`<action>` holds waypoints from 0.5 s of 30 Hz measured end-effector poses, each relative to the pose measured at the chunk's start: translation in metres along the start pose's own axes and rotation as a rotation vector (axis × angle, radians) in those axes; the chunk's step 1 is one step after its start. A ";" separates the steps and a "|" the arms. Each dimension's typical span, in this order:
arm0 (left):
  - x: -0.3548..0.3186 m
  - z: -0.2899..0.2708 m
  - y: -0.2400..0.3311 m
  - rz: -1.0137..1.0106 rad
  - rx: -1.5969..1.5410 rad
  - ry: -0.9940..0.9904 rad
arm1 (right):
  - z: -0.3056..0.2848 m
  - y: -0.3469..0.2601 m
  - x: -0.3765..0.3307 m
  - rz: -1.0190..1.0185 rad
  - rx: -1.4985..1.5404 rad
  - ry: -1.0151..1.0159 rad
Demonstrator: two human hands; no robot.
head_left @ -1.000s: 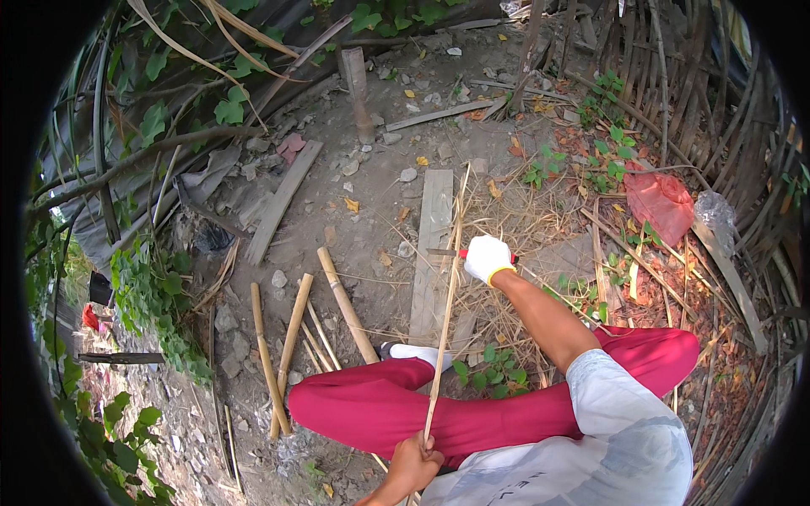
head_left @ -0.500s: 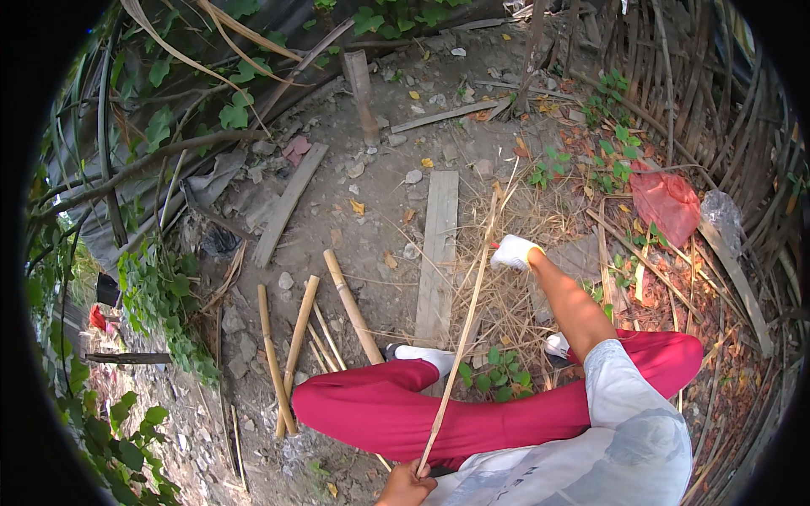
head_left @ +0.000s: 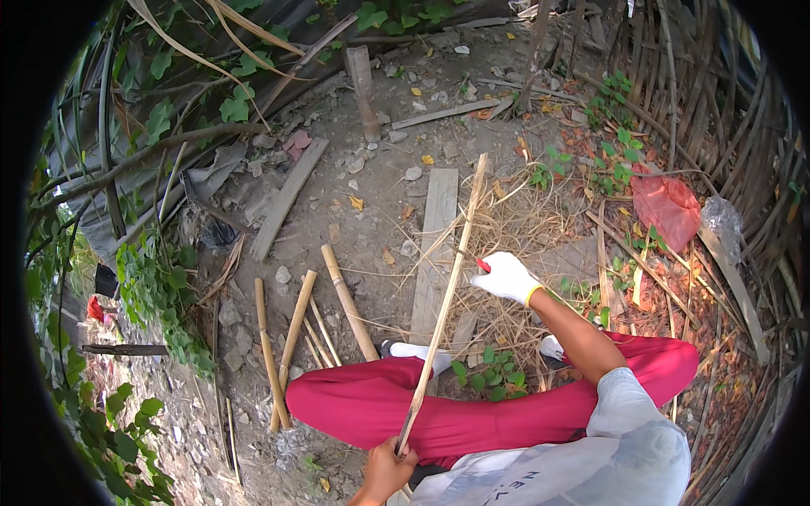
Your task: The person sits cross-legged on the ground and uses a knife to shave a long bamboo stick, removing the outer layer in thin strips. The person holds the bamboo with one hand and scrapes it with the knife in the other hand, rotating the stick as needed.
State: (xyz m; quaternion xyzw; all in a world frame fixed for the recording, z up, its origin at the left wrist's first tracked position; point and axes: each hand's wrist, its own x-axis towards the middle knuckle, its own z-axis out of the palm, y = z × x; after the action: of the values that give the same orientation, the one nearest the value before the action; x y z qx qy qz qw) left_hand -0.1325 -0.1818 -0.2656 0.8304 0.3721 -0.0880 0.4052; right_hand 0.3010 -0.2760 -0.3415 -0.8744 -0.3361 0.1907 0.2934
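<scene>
A long, pale bamboo strip (head_left: 446, 312) slants across my lap, its far end over the straw-like shavings. Its near end is gripped by my bare left hand (head_left: 387, 472), fingers wrapped round it. My right hand (head_left: 508, 277), in a white glove, is closed on a small knife with a red handle (head_left: 483, 266). The knife's dark, thin blade (head_left: 461, 252) meets the strip's upper part from the right side. The glove hides most of the handle.
Thin shavings (head_left: 523, 223) cover the ground ahead. Several bamboo pieces (head_left: 348, 299) lean by my left knee. A grey plank (head_left: 439, 219) lies before my feet. On the right are a red plastic bag (head_left: 665, 207) and a stick fence (head_left: 717, 110); vines (head_left: 164, 295) hang left.
My right hand has come nearer with the knife, down along the strip. The strip's far end has swung left and its broad pale face shows more. My left hand has shifted slightly left and forward.
</scene>
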 end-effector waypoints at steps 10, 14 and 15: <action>0.048 0.035 0.031 0.095 -0.126 0.234 | 0.029 -0.058 -0.063 -0.145 0.052 -0.100; 0.047 0.038 0.029 0.117 -0.147 0.237 | 0.027 -0.057 -0.061 -0.125 0.049 -0.097; 0.048 0.040 0.027 0.124 -0.158 0.241 | 0.027 -0.058 -0.061 -0.123 0.031 -0.097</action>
State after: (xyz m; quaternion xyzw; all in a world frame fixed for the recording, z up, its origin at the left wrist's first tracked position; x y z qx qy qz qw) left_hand -0.0742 -0.1955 -0.2969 0.8218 0.3719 0.0669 0.4265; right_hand 0.2161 -0.2737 -0.3166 -0.8371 -0.4000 0.2197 0.3015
